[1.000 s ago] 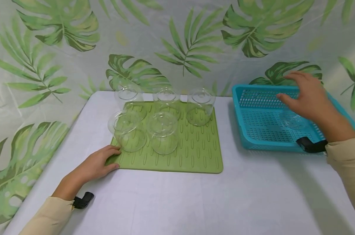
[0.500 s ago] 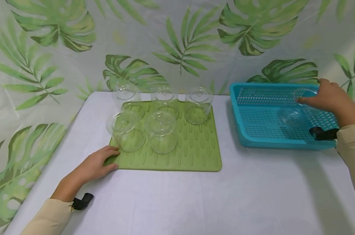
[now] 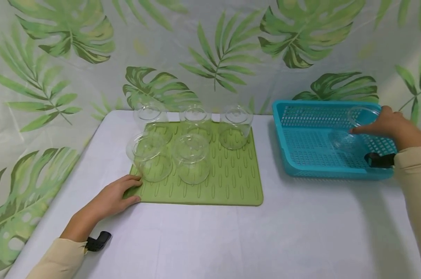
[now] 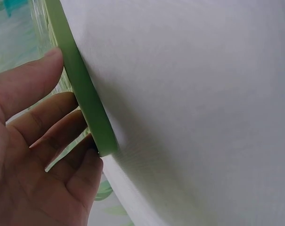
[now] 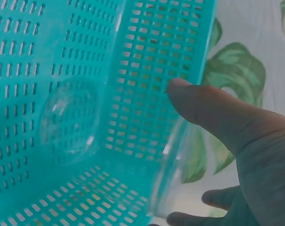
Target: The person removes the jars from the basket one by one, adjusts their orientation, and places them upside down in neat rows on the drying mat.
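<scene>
At the right, my right hand holds a clear glass cup inside the blue basket. In the right wrist view the thumb lies along one side near the rim, with the fingers on the other side, partly cut off. The cup's round base points toward the basket floor. My left hand grips the near left corner of a green ribbed mat, thumb on the front edge and fingers at the left edge. Several clear cups stand on this mat in two rows.
A white cloth covers the table. Behind it hangs a leaf-patterned curtain, close to the basket's back wall. The basket has raised slotted sides. Each wrist wears a black camera mount.
My right hand first hovered over the basket, then moved right to the cup; in the last half second it sank lower around it. The left hand stays at the mat's corner.
</scene>
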`<move>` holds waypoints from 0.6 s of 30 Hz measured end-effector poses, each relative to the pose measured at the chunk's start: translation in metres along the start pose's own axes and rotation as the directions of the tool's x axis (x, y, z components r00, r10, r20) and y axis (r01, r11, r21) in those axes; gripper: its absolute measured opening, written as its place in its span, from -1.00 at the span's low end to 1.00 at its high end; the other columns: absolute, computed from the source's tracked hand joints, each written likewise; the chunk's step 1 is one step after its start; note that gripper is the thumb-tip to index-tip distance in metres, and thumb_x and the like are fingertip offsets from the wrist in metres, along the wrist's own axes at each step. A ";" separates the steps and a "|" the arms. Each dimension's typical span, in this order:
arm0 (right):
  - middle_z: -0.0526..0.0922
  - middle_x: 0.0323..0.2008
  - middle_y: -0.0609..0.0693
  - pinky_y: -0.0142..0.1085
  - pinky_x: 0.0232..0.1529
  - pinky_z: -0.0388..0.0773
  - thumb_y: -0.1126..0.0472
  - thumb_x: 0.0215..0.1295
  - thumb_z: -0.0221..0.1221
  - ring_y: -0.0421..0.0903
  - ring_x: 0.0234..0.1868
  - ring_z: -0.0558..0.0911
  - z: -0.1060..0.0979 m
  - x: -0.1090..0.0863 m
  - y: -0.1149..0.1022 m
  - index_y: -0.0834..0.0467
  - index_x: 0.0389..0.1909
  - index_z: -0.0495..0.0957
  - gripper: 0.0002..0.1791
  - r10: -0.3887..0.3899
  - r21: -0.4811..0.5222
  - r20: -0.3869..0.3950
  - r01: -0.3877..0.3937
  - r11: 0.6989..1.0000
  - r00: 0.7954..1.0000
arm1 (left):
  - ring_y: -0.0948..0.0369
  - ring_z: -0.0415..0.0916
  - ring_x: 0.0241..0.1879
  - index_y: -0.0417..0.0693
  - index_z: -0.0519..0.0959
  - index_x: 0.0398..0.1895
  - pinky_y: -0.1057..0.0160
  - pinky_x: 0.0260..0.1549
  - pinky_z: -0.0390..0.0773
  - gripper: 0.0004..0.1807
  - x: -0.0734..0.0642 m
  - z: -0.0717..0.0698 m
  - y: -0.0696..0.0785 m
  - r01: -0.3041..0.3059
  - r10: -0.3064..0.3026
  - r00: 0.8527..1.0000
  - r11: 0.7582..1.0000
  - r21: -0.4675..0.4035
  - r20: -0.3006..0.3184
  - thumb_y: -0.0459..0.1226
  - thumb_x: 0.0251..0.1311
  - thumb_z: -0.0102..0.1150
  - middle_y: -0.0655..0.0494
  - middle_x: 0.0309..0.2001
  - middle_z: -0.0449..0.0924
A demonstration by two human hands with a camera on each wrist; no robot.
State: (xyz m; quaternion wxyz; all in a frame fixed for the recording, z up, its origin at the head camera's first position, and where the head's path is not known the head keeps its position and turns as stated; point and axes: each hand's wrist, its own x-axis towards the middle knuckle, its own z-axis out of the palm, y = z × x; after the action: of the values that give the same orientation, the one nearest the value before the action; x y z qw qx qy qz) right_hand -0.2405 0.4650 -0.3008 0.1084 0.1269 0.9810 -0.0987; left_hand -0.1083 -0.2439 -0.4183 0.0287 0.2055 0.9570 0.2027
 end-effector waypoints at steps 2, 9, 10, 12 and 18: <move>-0.34 0.33 0.80 0.54 0.24 0.13 -0.28 0.20 0.22 0.71 0.33 -0.12 0.004 0.003 0.002 0.62 0.39 -0.55 0.42 0.007 0.008 0.022 -0.007 1.000 1.000 | -0.25 0.45 0.24 -0.31 0.58 0.10 -0.24 0.19 0.47 -0.56 -0.001 0.001 0.000 0.005 -0.005 1.000 1.000 -0.001 0.003 -0.28 0.17 0.35 -0.25 0.24 0.50; -0.39 0.33 0.78 0.51 0.13 0.26 -0.23 0.23 0.20 0.72 0.18 0.05 0.010 0.010 0.002 0.56 0.41 -0.57 0.37 0.043 0.029 -0.014 -0.042 0.999 0.999 | -0.24 0.44 0.26 -0.29 0.58 0.11 -0.24 0.20 0.46 -0.55 -0.001 -0.001 0.001 -0.004 0.004 1.000 1.000 -0.003 -0.008 -0.27 0.18 0.35 -0.22 0.25 0.50; -0.38 0.34 0.77 0.51 0.15 0.26 -0.20 0.25 0.19 0.71 0.20 0.04 0.010 0.011 0.001 0.56 0.42 -0.56 0.34 0.045 0.036 -0.025 -0.044 0.998 0.999 | -0.24 0.44 0.25 -0.29 0.58 0.11 -0.24 0.20 0.46 -0.55 -0.001 -0.001 0.001 -0.007 0.007 1.000 1.000 0.000 -0.009 -0.27 0.18 0.35 -0.22 0.25 0.50; -0.38 0.35 0.76 0.50 0.20 0.23 -0.16 0.26 0.18 0.70 0.26 0.02 0.011 0.012 0.002 0.57 0.42 -0.53 0.30 0.046 0.054 -0.047 -0.044 0.998 0.998 | -0.24 0.44 0.25 -0.29 0.58 0.11 -0.24 0.20 0.46 -0.55 0.000 -0.001 0.000 -0.009 0.009 1.000 1.000 0.001 -0.009 -0.27 0.18 0.35 -0.22 0.25 0.50; -0.44 0.40 0.69 0.48 0.32 0.08 -0.24 0.28 0.16 0.65 0.41 -0.17 0.018 0.017 0.015 0.57 0.40 -0.60 0.36 0.036 0.214 -0.045 -0.025 0.976 0.998 | -0.25 0.43 0.26 -0.30 0.58 0.11 -0.24 0.21 0.45 -0.55 0.001 -0.001 -0.001 -0.007 0.007 1.000 1.000 -0.001 -0.003 -0.28 0.18 0.35 -0.23 0.25 0.50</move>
State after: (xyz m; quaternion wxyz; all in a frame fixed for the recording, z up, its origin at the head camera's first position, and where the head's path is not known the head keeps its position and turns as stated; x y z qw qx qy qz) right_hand -0.2493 0.4795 -0.3242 0.0719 0.1553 0.9650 -0.1988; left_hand -0.1095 -0.2443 -0.4177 0.0266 0.2084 0.9563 0.2034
